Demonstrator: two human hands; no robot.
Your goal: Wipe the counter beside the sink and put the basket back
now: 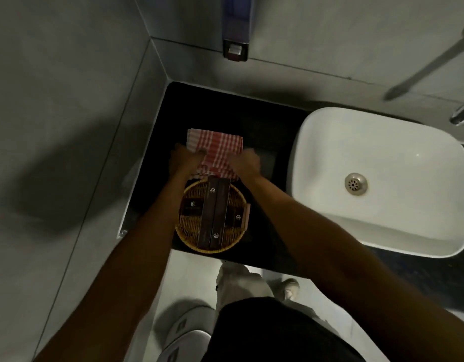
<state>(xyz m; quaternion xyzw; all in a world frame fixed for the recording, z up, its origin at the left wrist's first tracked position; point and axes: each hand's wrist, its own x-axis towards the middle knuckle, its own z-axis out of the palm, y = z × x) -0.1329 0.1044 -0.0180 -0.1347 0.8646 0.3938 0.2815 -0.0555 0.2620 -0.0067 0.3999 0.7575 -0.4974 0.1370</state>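
Closest in, one round wicker basket sits at the front edge of the black worktop, left of the white sink, carrying what looks like four dark boxes. Just past it, left hand and right hand are curled on opposite edges of one folded red-checked cloth, so I'd guess wiping's barely underway and the basket's proper spot isn't obvious yet.

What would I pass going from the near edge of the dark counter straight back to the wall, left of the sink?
Wicker basket holding dark boxes → left hand and right hand on the red checked cloth → bare black counter → wall-mounted dispenser.
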